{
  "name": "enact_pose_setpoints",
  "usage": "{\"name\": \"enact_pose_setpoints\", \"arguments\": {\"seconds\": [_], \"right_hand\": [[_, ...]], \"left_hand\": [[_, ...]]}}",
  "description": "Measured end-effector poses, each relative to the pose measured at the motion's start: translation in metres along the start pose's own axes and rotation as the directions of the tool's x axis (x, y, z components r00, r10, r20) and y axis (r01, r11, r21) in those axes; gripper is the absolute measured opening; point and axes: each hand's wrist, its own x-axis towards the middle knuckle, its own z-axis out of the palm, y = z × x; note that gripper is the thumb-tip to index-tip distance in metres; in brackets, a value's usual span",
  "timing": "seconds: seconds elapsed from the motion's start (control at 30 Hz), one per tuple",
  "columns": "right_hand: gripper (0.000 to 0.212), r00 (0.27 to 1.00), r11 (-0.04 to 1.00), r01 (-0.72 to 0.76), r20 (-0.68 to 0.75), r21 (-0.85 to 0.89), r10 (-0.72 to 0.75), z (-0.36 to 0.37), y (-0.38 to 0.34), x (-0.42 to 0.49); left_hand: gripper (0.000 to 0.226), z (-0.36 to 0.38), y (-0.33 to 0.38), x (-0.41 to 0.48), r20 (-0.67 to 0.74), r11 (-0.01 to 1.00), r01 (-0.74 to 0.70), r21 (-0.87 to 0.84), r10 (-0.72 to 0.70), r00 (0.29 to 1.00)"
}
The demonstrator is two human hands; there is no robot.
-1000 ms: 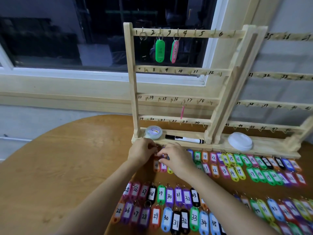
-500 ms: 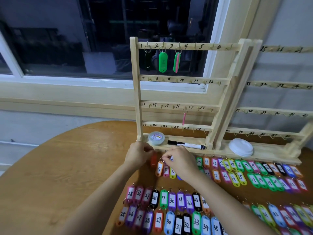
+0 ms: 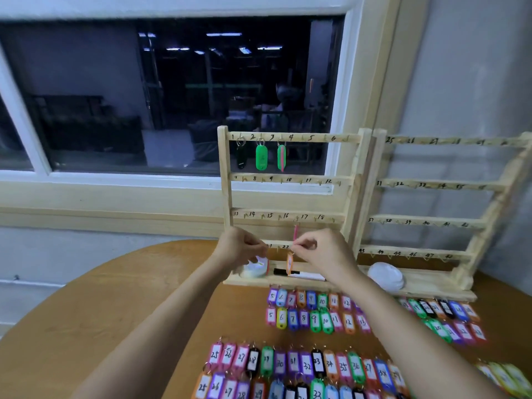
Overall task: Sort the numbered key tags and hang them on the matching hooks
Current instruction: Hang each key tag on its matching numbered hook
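Note:
A wooden rack (image 3: 227,182) with numbered hooks stands at the table's back edge. Black (image 3: 241,159), green (image 3: 261,157) and green-pink (image 3: 281,158) tags hang on its top row, and a pink tag (image 3: 296,233) hangs by hook 17. My right hand (image 3: 322,254) pinches the ring of an orange key tag (image 3: 290,263), which dangles before the bottom rail. My left hand (image 3: 241,249) is pinched shut beside it; a red tag (image 3: 267,266), seen edge-on, hangs under its fingers. Rows of numbered tags (image 3: 311,315) lie on the table.
A tape roll (image 3: 254,270), a black marker (image 3: 299,274) and a white lid (image 3: 385,276) rest on the rack's base. More tag rows (image 3: 288,364) lie nearer me on the round wooden table (image 3: 100,312). A dark window (image 3: 172,96) is behind the rack.
Both hands have risen from the tags on the table to the rack's bottom rail. The orange tag and the red one have come up with them.

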Motion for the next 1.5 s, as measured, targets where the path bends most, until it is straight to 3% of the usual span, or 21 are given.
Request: {"name": "enact_pose_setpoints", "arguments": {"seconds": [0.17,0.4,0.63,0.8,1.2,1.33,1.5], "right_hand": [[0.008,0.995,0.999,0.047,-0.09,-0.01,-0.048,-0.048,-0.015,0.012],[0.01,0.963,0.995,0.102,-0.251,0.011,-0.096,-0.1,-0.038,0.042],[0.014,0.915,0.984,0.162,-0.361,-0.075,-0.179,-0.117,-0.059,0.064],[0.015,0.903,0.969,0.184,-0.362,-0.163,-0.232,-0.114,-0.066,0.077],[0.022,0.855,0.951,0.153,-0.446,-0.27,-0.265,-0.102,-0.078,0.11],[0.022,0.846,0.946,0.133,-0.464,-0.295,-0.264,-0.098,-0.079,0.116],[0.023,0.835,0.917,0.094,-0.471,-0.387,-0.284,-0.092,-0.076,0.118]], "left_hand": [[0.012,-0.013,0.058,-0.005,0.001,0.984,-0.065,-0.164,0.066,0.998],[0.014,-0.017,0.129,0.014,-0.184,0.94,-0.19,-0.282,0.141,0.973],[0.011,-0.016,0.153,0.048,-0.401,0.904,-0.273,-0.328,0.129,0.907],[0.011,-0.012,0.156,0.057,-0.461,0.893,-0.296,-0.339,0.117,0.879],[0.011,-0.015,0.161,0.074,-0.495,0.933,-0.265,-0.245,0.114,0.861],[0.026,-0.013,0.16,0.075,-0.499,0.947,-0.268,-0.175,0.149,0.854],[0.01,-0.01,0.153,0.074,-0.509,0.95,-0.305,-0.066,0.231,0.829]]}}
